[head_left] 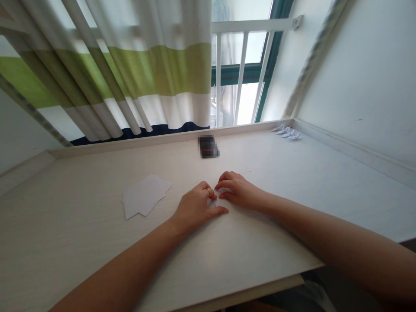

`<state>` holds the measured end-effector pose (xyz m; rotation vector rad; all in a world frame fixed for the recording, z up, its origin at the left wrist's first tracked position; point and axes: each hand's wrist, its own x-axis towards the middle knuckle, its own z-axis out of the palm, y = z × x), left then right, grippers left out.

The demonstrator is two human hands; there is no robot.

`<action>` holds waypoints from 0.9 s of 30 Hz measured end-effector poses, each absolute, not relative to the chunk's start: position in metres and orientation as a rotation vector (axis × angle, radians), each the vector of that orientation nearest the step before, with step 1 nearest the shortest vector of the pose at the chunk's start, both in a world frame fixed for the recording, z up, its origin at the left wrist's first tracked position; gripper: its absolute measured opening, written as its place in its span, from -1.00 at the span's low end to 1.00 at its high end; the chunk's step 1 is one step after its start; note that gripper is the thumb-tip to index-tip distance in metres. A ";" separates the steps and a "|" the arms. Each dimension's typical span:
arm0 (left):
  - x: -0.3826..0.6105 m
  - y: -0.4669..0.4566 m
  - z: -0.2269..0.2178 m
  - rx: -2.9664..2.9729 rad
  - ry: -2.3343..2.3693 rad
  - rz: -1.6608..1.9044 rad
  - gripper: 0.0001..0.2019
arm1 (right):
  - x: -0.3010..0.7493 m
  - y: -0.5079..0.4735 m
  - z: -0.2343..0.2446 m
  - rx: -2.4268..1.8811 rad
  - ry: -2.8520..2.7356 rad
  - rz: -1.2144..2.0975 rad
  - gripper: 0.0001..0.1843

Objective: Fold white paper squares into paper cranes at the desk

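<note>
My left hand (pixel 196 207) and my right hand (pixel 236 190) rest side by side on the pale wooden table (pixel 97 251), near its middle. Their fingers are curled and pressed down on a small white piece of paper (pixel 220 202), which shows only as a sliver between the two hands. A ring sits on one left finger. A loose stack of white paper sheets (pixel 144 195) lies flat to the left of my left hand, apart from it.
Several small folded white paper figures (pixel 287 132) sit in the far right corner. A small dark blurred object (pixel 208 146) stands at the table's back edge. Striped curtains (pixel 130 78) hang behind, a window rail and white wall to the right.
</note>
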<state>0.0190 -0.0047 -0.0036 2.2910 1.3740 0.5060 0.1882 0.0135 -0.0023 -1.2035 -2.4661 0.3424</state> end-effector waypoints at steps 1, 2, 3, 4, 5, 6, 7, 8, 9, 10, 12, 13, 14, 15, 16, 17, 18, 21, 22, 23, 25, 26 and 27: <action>0.019 -0.005 -0.003 2.289 1.368 0.497 -0.64 | 0.188 0.014 -0.002 -1.201 -2.467 0.340 -0.81; 0.019 -0.004 -0.003 2.286 1.360 0.489 -0.64 | 0.188 0.014 -0.002 -1.199 -2.467 0.339 -0.81; 0.018 -0.004 -0.003 2.284 1.352 0.481 -0.64 | 0.189 0.014 -0.002 -1.198 -2.467 0.340 -0.81; 0.018 -0.004 -0.003 2.284 1.343 0.473 -0.64 | 0.189 0.014 -0.002 -1.197 -2.468 0.342 -0.81; 0.017 -0.004 -0.003 2.286 1.335 0.465 -0.63 | 0.189 0.014 -0.002 -1.197 -2.470 0.345 -0.81; 0.017 -0.004 -0.002 2.289 1.328 0.455 -0.63 | 0.189 0.014 -0.002 -1.199 -2.473 0.349 -0.81; 0.016 -0.004 -0.002 2.293 1.322 0.445 -0.63 | 0.190 0.015 -0.002 -1.201 -2.476 0.354 -0.80; 0.015 -0.004 -0.002 2.299 1.314 0.433 -0.63 | 0.190 0.015 -0.002 -1.202 -2.480 0.360 -0.80; 0.015 -0.004 -0.001 2.305 1.307 0.421 -0.62 | 0.190 0.015 -0.002 -1.203 -2.482 0.367 -0.80; 0.014 -0.004 -0.001 2.311 1.298 0.410 -0.62 | 0.190 0.015 -0.002 -1.203 -2.482 0.373 -0.80; 0.013 -0.004 0.000 2.324 1.278 0.395 -0.62 | 0.190 0.015 -0.002 -1.197 -2.480 0.380 -0.80; 0.013 -0.004 0.000 2.330 1.270 0.390 -0.63 | 0.191 0.015 -0.003 -1.194 -2.478 0.380 -0.80; 0.013 -0.005 0.001 2.333 1.266 0.385 -0.63 | 0.191 0.016 -0.003 -1.191 -2.476 0.379 -0.80; 0.013 -0.005 0.002 2.335 1.264 0.380 -0.64 | 0.191 0.016 -0.004 -1.189 -2.473 0.378 -0.80; 0.013 -0.005 0.003 2.335 1.263 0.375 -0.64 | 0.191 0.016 -0.004 -1.186 -2.472 0.376 -0.80; 0.013 -0.005 0.003 2.334 1.264 0.369 -0.64 | 0.191 0.016 -0.004 -1.185 -2.471 0.375 -0.80; 0.014 -0.006 0.004 2.333 1.265 0.364 -0.63 | 0.191 0.017 -0.004 -1.184 -2.471 0.375 -0.80; 0.014 -0.006 0.005 2.333 1.269 0.369 -0.62 | 0.191 0.017 -0.004 -1.189 -2.473 0.379 -0.80; 0.014 -0.006 0.004 2.332 1.269 0.376 -0.60 | 0.191 0.017 -0.004 -1.190 -2.472 0.379 -0.80; 0.014 -0.006 0.004 2.330 1.268 0.384 -0.59 | 0.191 0.017 -0.004 -1.189 -2.470 0.378 -0.80; 0.013 -0.006 0.003 2.324 1.259 0.404 -0.52 | 0.191 0.017 -0.004 -1.182 -2.464 0.374 -0.81; 0.012 -0.006 0.003 2.316 1.250 0.413 -0.49 | 0.191 0.017 -0.004 -1.177 -2.462 0.373 -0.81; 0.011 -0.005 0.003 2.302 1.237 0.420 -0.48 | 0.191 0.017 -0.004 -1.172 -2.462 0.372 -0.81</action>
